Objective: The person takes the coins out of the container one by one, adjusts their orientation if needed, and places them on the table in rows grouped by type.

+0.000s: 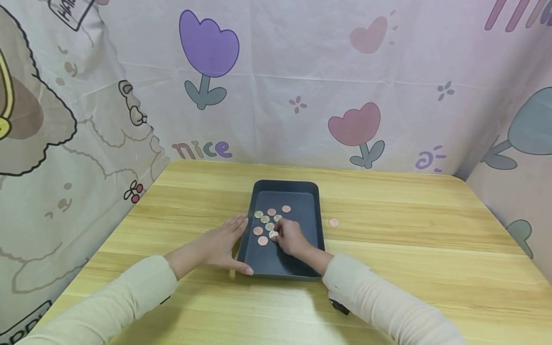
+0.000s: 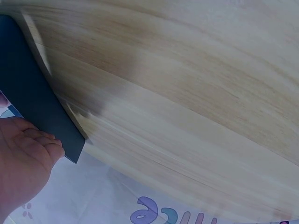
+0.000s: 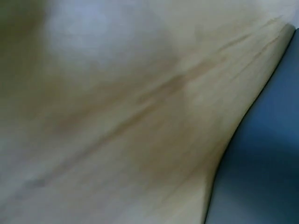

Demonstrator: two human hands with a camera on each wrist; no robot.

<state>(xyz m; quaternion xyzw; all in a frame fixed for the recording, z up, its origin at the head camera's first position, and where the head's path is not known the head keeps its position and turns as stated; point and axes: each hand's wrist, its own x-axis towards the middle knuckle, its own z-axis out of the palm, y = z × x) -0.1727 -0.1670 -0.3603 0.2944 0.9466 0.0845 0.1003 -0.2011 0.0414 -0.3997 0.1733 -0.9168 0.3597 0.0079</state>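
Note:
A dark rectangular tray (image 1: 321, 225) lies in the middle of the wooden table (image 1: 409, 230). Several copper and silver coins (image 1: 271, 212) lie flat on its floor. My right hand (image 1: 290, 235) is inside the tray with its fingers curled, and the fingertips pinch a coin (image 1: 273, 234) among the others. My left hand (image 1: 228, 242) rests flat against the tray's left wall, with its thumb along the near corner. In the left wrist view the left hand (image 2: 23, 158) touches the tray's edge (image 2: 32, 102). The right wrist view is blurred and shows only wood and a part of the tray (image 3: 266, 163).
One copper coin (image 1: 333, 222) lies on the table just right of the tray. A patterned cloth (image 1: 276, 86) closes the table in at the back and on both sides. Bare wood (image 2: 196, 93) stretches around the tray.

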